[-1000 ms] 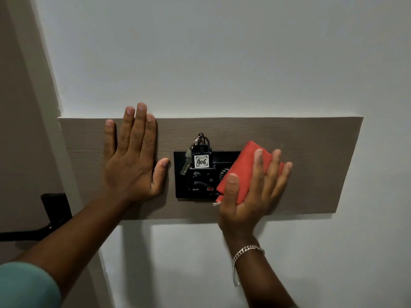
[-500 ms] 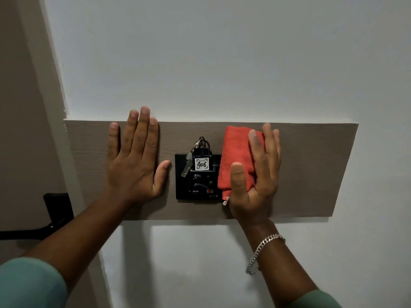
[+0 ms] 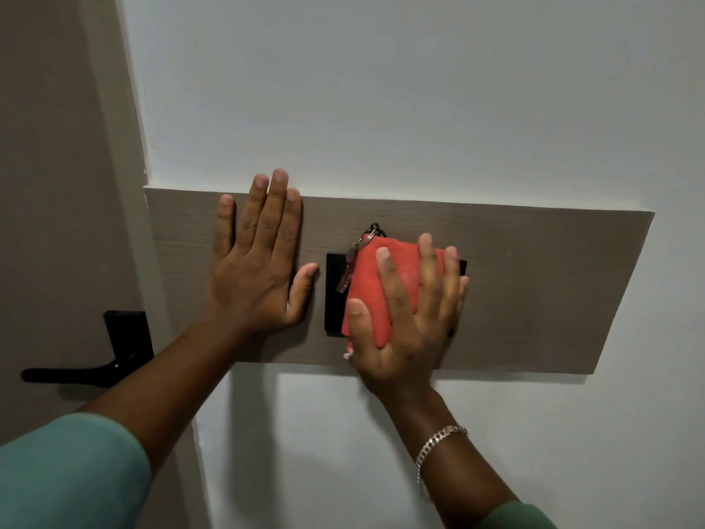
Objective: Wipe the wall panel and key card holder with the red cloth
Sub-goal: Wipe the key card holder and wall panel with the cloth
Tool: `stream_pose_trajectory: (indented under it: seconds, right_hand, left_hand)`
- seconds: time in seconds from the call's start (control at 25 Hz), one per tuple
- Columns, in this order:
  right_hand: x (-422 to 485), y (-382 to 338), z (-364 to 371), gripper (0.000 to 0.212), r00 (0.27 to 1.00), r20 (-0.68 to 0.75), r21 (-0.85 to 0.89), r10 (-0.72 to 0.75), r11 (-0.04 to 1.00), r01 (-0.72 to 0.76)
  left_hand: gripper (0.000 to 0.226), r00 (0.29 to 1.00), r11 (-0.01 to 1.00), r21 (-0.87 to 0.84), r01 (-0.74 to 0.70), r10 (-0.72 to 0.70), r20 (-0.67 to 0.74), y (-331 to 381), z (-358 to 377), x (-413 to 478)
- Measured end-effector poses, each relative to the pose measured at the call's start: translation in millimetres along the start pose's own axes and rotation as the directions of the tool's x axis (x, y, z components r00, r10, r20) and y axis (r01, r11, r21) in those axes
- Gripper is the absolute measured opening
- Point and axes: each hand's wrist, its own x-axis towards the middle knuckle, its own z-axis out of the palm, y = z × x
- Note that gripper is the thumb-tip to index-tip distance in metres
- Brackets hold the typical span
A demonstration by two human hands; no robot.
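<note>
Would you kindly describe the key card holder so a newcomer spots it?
A wood-grain wall panel runs across the white wall. Near its middle, beside the flat left hand, sits the key card holder: the only black plate there, half under the red cloth.

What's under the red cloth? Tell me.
Under the red cloth lies the black key card holder; only its left strip and right corner show, with keys at the cloth's upper left. The right hand presses the cloth; the holder's face is hidden.

I count two hands, my left hand (image 3: 259, 276) and my right hand (image 3: 412, 326), one red cloth (image 3: 372, 284), one wall panel (image 3: 534, 292), one black key card holder (image 3: 335, 299), one key (image 3: 345, 278) on a ring, one silver bracelet (image 3: 438, 442) and one black door handle (image 3: 95, 366).
</note>
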Motion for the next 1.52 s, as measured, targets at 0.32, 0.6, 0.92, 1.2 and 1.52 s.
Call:
stream_pose_trajectory:
  seconds: [0.32, 0.6, 0.92, 1.2, 1.52]
  right_hand:
    - [-6, 38, -20, 0.062, 0.993, 0.087, -0.079, -0.08, 0.993, 0.087]
    - [-7, 33, -19, 0.065, 0.917, 0.199, -0.062, -0.345, 0.929, 0.364]
    - [9, 29, -17, 0.062, 0.993, 0.12, -0.071, -0.024, 0.997, 0.032]
    - [-14, 28, -32, 0.062, 0.969, 0.099, -0.055, 0.226, 0.974, -0.221]
    - [-46, -29, -24, 0.061, 0.757, 0.066, 0.086, 0.65, 0.752, -0.653]
  left_hand:
    - [0.079, 1.0, 1.0, -0.004, 0.009, -0.009, 0.015, 1, -2, 0]
    - [0.079, 0.999, 1.0, -0.004, 0.007, -0.007, 0.035, -1, -4, 0]
    - [0.078, 0.997, 1.0, -0.026, 0.017, -0.015, 0.07, 0, -8, 1]
    - [0.08, 0.996, 0.992, -0.129, 0.012, 0.0, 0.088, -2, -12, 1]
    - [0.079, 0.971, 0.86, -0.477, 0.182, -0.081, 0.225, 21, -46, -17]
